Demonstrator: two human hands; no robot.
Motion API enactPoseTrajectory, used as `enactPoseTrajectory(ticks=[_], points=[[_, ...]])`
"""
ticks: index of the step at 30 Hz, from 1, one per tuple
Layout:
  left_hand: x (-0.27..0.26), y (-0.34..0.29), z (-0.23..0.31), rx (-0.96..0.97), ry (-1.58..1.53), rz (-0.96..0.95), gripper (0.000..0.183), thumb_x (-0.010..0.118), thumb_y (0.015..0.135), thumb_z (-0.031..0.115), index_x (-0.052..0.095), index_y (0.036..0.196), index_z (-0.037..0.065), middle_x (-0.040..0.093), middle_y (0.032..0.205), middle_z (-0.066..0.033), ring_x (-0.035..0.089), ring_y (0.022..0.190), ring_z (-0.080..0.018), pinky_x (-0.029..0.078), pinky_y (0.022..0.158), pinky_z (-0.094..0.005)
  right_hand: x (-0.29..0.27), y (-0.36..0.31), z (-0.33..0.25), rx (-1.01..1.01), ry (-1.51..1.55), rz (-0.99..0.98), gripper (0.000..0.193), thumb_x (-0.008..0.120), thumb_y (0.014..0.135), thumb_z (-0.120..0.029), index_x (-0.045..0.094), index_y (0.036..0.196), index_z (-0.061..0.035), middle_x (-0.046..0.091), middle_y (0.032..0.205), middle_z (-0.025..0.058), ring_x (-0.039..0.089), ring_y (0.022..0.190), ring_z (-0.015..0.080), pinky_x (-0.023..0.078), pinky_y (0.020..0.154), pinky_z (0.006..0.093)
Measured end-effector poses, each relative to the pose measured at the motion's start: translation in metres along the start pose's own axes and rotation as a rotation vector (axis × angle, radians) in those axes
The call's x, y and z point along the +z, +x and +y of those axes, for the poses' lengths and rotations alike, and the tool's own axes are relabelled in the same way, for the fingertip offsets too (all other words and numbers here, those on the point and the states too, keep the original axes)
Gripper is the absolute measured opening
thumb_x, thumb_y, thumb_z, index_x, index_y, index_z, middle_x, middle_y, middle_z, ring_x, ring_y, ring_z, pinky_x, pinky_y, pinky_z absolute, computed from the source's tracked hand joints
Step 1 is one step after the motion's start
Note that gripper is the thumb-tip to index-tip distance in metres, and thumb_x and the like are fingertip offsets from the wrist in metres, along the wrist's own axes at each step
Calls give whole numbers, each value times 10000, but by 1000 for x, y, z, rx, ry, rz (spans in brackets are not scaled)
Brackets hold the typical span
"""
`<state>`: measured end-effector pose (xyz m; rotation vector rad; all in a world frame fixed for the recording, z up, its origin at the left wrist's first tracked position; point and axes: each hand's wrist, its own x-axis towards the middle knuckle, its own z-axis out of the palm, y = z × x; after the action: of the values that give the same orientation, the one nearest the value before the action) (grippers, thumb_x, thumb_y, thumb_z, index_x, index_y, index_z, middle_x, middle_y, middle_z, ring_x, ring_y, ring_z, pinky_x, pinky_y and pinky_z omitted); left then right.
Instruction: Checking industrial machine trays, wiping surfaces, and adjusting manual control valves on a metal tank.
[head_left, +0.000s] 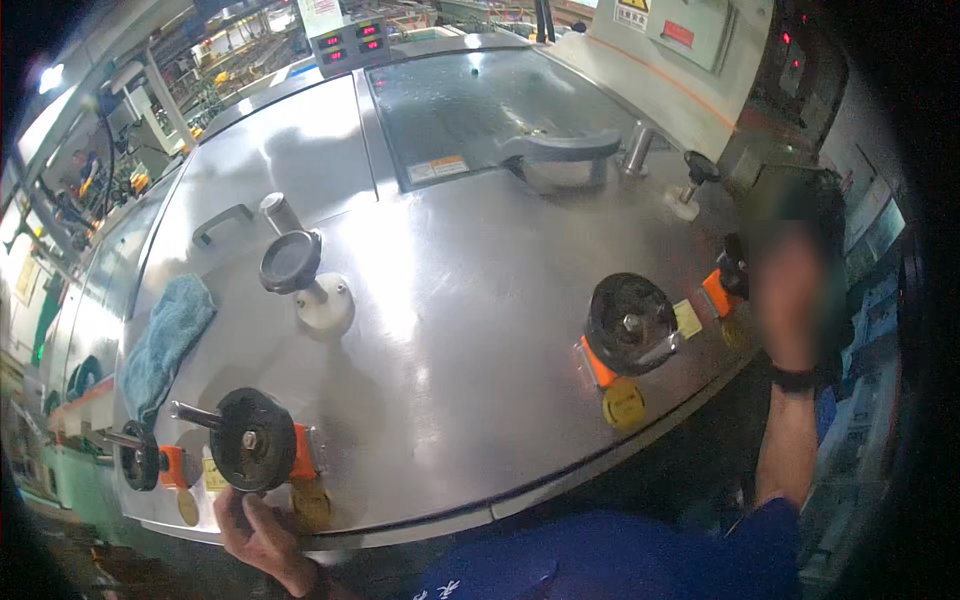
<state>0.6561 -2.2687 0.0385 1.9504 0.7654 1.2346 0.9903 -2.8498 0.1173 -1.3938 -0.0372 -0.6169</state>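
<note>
At the lower left, my left hand [262,545] has its bent fingers at the bottom rim of a black handwheel [253,440], seemingly gripping it. This wheel has a metal crank handle and sits beside an orange position indicator [304,452]. My right hand [795,295] is raised at the right edge, beside a black knob [735,265] with another orange indicator [718,294]. It is smeared by blur, so its fingers and any contact with the knob do not show. A black band [793,378] circles the right wrist. Both wheel and knob are on a large stainless steel machine panel [450,360].
Another black handwheel [632,322] stands at right of centre, a smaller one [138,455] at far left. A grey round knob [291,262] rises from the panel. A blue cloth [170,340] lies at left. Behind are a glass window [490,110], a curved handle [560,147] and red displays [350,42].
</note>
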Motion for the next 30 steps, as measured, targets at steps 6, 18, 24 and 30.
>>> enactPoseTrajectory(ticks=[6,18,24,30], points=[[6,-3,7,-29,-26,38,289,574,959,197,616,1097,-54,633,885,-72,527,725,-107,405,623,-236,77,45,-23,20,-219,-51,242,622,942,-273,530,780,-119,402,609,-28,331,388,97,286,370,275],[0,-1,14,-64,-48,-7,242,549,936,175,597,1011,-51,579,855,-54,498,714,-93,388,603,-237,33,41,-7,172,98,36,224,574,967,-276,548,799,-131,412,596,-31,325,383,83,294,370,250],[-6,-1,5,124,-76,-73,348,548,954,292,606,1006,-47,626,876,-109,554,788,-148,436,715,-298,116,7,-21,144,-165,-116,261,577,961,-292,515,769,-127,412,602,-20,355,413,83,319,415,251],[-2,-1,4,-35,-8,39,310,539,935,242,632,992,-48,635,846,-113,585,790,-171,453,728,-304,-10,36,1,92,64,110,147,571,951,-105,632,1069,-41,440,705,6,379,455,84,311,413,238]])
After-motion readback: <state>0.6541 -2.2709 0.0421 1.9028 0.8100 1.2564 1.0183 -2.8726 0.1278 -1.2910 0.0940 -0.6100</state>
